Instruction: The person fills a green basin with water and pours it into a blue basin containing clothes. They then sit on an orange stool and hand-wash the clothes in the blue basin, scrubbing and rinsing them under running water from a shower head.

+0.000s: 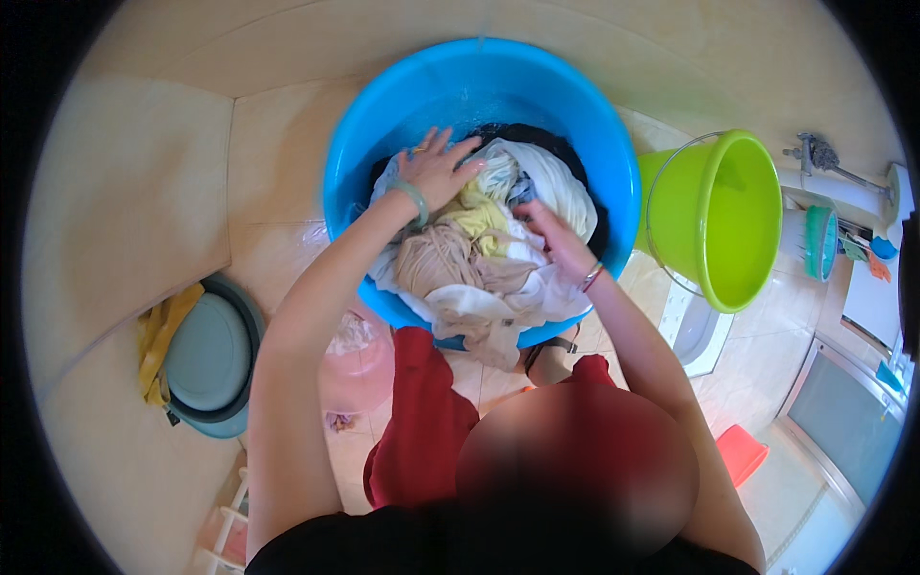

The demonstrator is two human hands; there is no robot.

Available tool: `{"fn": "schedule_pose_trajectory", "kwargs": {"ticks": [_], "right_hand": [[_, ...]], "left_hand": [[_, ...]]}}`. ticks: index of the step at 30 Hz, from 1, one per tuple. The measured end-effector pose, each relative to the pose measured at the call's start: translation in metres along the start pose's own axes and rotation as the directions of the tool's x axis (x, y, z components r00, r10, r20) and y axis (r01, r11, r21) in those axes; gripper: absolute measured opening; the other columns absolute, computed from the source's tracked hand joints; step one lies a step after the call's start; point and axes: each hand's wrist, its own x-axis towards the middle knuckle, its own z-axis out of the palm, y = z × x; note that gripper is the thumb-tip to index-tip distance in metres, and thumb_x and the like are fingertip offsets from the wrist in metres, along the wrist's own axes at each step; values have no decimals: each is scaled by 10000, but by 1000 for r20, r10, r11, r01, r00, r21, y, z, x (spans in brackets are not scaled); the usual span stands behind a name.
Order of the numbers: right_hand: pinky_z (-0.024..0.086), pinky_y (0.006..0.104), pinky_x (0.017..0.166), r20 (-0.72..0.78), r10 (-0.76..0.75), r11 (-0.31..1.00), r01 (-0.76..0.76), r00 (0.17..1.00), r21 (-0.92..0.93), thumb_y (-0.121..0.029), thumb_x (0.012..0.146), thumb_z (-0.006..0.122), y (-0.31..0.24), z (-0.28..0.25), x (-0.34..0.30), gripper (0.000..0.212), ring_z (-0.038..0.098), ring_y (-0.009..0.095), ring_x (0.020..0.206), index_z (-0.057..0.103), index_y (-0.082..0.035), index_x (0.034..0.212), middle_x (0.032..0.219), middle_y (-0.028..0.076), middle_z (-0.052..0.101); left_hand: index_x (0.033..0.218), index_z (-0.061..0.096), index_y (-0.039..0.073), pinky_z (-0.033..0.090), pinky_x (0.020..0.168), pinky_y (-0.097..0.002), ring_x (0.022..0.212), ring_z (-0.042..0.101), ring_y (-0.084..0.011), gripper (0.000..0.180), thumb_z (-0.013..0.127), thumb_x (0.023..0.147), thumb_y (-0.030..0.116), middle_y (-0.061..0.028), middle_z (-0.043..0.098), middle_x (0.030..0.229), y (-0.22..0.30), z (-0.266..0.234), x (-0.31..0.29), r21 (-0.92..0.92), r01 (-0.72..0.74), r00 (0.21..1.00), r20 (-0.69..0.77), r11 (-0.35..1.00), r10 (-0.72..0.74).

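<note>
A large blue basin (342,182) holds water and a heap of wet laundry. Spread over the upper left of the heap is my left hand (439,172), fingers apart, palm down, with a pale green bangle at its wrist. My right hand (558,240) has its fingers curled into a white cloth (524,247) near the middle; some fingertips are hidden in the folds. Between the hands lies a yellow cloth (482,218). A beige garment (436,259) is bunched at the near side, and white fabric hangs over the near rim. Dark cloth (537,139) lies at the far side.
A green bucket (714,220) with a wire handle stands right of the basin, near a wall tap (805,153). Left are stacked grey-blue basins (206,355) with a yellow cloth (168,335). A pink tub (359,374) sits near my knees. A red container (741,455) stands at lower right.
</note>
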Motion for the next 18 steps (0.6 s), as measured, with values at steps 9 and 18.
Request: {"fn": "schedule_pose_trajectory", "kwargs": {"ticks": [9, 18], "right_hand": [[254, 445, 1068, 148, -620, 93, 260, 771, -961, -377, 957, 467, 27, -10, -43, 397, 323, 264, 1354, 502, -218, 1319, 1437, 18, 403], [324, 440, 1013, 156, -718, 147, 366, 678, -919, -322, 883, 595, 5, -12, -71, 427, 398, 274, 1303, 539, -168, 1277, 1376, 65, 470]], "left_hand": [[1503, 158, 347, 131, 1090, -639, 1437, 144, -345, 749, 473, 876, 609, -104, 144, 1565, 33, 7, -101, 275, -284, 958, 126, 919, 259], [1264, 538, 216, 171, 1108, -580, 1421, 238, -266, 606, 721, 726, 428, -104, 272, 1527, 50, -10, -148, 294, -538, 812, -73, 790, 579]]}}
